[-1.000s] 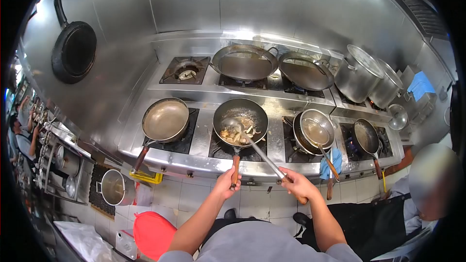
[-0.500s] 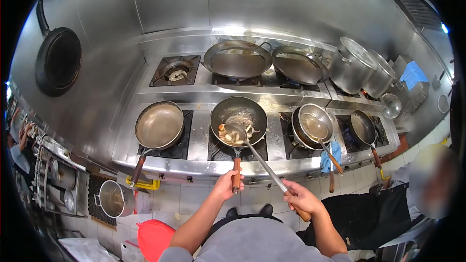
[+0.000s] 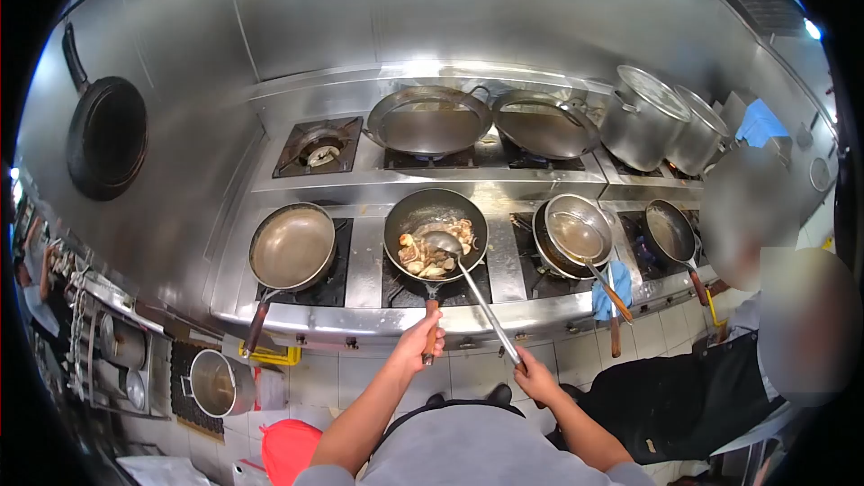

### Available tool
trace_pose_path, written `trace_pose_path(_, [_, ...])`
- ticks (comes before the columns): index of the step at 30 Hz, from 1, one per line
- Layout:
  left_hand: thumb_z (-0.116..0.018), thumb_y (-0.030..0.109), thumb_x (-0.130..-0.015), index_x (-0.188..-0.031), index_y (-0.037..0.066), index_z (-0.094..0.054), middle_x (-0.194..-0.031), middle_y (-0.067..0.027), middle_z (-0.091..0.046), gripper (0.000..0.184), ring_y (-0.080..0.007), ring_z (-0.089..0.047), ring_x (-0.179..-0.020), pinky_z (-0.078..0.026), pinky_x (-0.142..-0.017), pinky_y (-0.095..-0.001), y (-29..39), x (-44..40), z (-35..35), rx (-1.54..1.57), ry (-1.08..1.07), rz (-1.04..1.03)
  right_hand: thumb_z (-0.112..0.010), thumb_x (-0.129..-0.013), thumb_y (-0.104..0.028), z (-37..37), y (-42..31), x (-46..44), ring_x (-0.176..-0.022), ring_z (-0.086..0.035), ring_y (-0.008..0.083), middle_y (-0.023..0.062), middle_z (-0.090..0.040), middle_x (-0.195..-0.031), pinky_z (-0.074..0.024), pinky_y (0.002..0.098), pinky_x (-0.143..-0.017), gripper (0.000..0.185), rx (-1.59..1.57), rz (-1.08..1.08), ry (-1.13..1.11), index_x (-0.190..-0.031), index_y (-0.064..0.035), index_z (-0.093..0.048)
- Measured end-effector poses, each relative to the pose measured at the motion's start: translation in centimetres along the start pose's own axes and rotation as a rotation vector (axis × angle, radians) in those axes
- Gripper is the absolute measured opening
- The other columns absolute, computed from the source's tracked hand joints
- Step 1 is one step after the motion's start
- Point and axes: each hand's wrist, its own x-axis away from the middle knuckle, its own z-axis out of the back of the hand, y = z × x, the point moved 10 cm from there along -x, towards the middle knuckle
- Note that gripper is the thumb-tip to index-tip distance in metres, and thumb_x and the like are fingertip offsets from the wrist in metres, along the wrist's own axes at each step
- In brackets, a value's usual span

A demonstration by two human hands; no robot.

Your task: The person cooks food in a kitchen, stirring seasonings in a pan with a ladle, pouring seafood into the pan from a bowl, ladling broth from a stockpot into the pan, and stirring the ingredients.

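A dark, deep frying pan [image 3: 415, 207] sits on a front burner before me. My left hand [image 3: 419, 342] is closed around its wooden handle. Pale and browned chopped pieces of food [image 3: 421, 261] lie across the middle of the pan; I cannot tell what kind. In my right hand [image 3: 538, 377] is the wooden end of a long metal ladle [image 3: 487, 307], held at the lower right of the pan. The ladle's bowl rests among the food, near the pan's centre.
A wide pan [image 3: 292, 247] stands to the left. A strainer [image 3: 578, 227] lies over another pan on the right, near a blue cloth [image 3: 612, 292] and a small frying pan [image 3: 670, 227]. Large pans [image 3: 429, 121] and pots [image 3: 637, 126] fill the back burners. A person [image 3: 666, 393] is close at my right.
My right hand has moved left with the ladle, and the food now spreads further across the pan. My left hand still grips the handle. The view has shifted slightly.
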Motion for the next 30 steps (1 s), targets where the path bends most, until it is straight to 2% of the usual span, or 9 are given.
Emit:
trace_pose_path(5, [-0.061, 0.025, -0.089, -0.096, 0.011, -0.046, -0.07, -0.0022, -0.049, 0.021, -0.0126, -0.045, -0.05, -0.037, -0.04, -0.0269, -0.4, -0.6, 0.7, -0.017, 0.05, -0.053, -0.06, -0.09, -0.021, -0.5, 2.2, 0.2, -0.075, -0.062, 0.0297, 0.0154, -0.063, -0.084, -0.0499, 0.0389, -0.071, 0.056, -0.006, -0.121, 0.006, -0.14, -0.0096, -0.038])
trace_pose_path(8, [-0.061, 0.023, -0.089, -0.097, 0.01, -0.046, -0.069, -0.0037, -0.05, 0.021, -0.014, -0.046, -0.045, -0.038, -0.036, -0.0274, 0.0, -0.9, 1.4, -0.065, 0.095, -0.116, -0.055, -0.093, -0.033, -1.4, 5.8, -1.2, -0.109, -0.056, 0.0446, 0.0275, -0.06, -0.115, -0.0468, 0.0467, -0.09, 0.055, 0.111, -0.126, -0.079, -0.137, -0.0042, -0.038])
trace_pose_path(9, [-0.06, 0.022, -0.089, -0.097, 0.01, -0.046, -0.069, -0.0041, -0.05, 0.02, -0.0145, -0.046, -0.043, -0.039, -0.034, -0.0277, 0.7, -0.3, 1.0, -0.153, 0.104, -0.185, -0.055, -0.094, -0.031, -1.2, 5.9, -1.5, -0.086, -0.065, 0.0366, 0.0203, -0.065, -0.1, -0.0529, 0.0427, -0.073, 0.053, 0.127, 0.053, -0.018, -0.137, -0.0058, -0.037])
trace_pose_path(11, [-0.059, 0.019, -0.091, -0.099, 0.011, -0.046, -0.069, -0.004, -0.05, 0.018, -0.0144, -0.046, -0.041, -0.039, -0.033, -0.028, 0.9, 0.3, 0.8, -0.192, 0.135, -0.203, -0.053, -0.097, -0.028, 0.4, 1.5, 0.3, -0.058, -0.059, 0.018, 0.0064, -0.058, -0.08, -0.0494, 0.0319, -0.049, 0.043, -0.23, -0.133, -0.212, -0.133, -0.0077, -0.041])
trace_pose_path(12, [-0.059, 0.019, -0.091, -0.099, 0.011, -0.046, -0.069, -0.004, -0.05, 0.018, -0.0144, -0.046, -0.041, -0.039, -0.033, -0.028, 1.0, 0.3, 0.8, -0.211, 0.105, -0.196, -0.053, -0.097, -0.028, 1.7, 0.6, 0.7, -0.058, -0.059, 0.018, 0.0064, -0.058, -0.08, -0.0494, 0.0319, -0.049, 0.043, -0.233, -0.137, -0.176, -0.133, -0.0077, -0.041])
trace_pose_path(14, [-0.058, 0.016, -0.091, -0.1, 0.01, -0.045, -0.069, -0.0037, -0.049, 0.016, -0.0135, -0.045, -0.042, -0.039, -0.033, -0.0274, 1.9, 0.4, 1.3, -0.285, 0.097, -0.233, -0.051, -0.099, -0.022, 2.1, -1.3, 1.5, -0.048, -0.047, 0.0051, -0.0017, -0.047, -0.072, -0.0407, 0.0222, -0.041, 0.033, -0.621, -0.149, -0.301, -0.126, -0.0065, -0.043])
trace_pose_path(18, [-0.057, 0.012, -0.091, -0.102, 0.01, -0.044, -0.068, -0.0035, -0.048, 0.017, -0.0122, -0.044, -0.043, -0.038, -0.034, -0.0257, 1.9, 2.1, 0.9, -0.289, 0.059, -0.198, -0.051, -0.098, -0.021, 7.8, -6.2, 2.9, -0.049, -0.048, 0.004, -0.0023, -0.049, -0.076, -0.043, 0.0203, -0.041, 0.029, -0.871, -0.016, -0.319, -0.123, -0.0081, -0.045])
trace_pose_path(24, [-0.056, 0.007, -0.087, -0.107, 0.008, -0.044, -0.067, -0.0049, -0.048, 0.023, -0.0134, -0.045, -0.043, -0.038, -0.034, -0.0271, 2.2, 6.5, -2.1, -0.311, 0.019, -0.226, -0.055, -0.084, -0.01, 20.9, -12.3, 3.5, -0.045, -0.047, 0.0145, 0.0088, -0.052, -0.075, -0.0415, 0.0279, -0.038, 0.032, -1.065, 0.225, 0.063, -0.113, -0.006, -0.043])
trace_pose_path(30, [-0.054, 0.002, -0.085, -0.116, 0.0, -0.043, -0.068, -0.0072, -0.049, 0.033, -0.0158, -0.049, -0.044, -0.041, -0.036, -0.0303, 3.4, 9.2, -7.8, -0.369, 0.024, -0.274, -0.058, -0.086, -0.015, 37.3, -12.9, -3.3, -0.053, -0.054, 0.0132, 0.0047, -0.055, -0.07, -0.0454, 0.0264, -0.043, 0.02, -1.017, 0.436, 0.381, -0.101, -0.0056, -0.047])
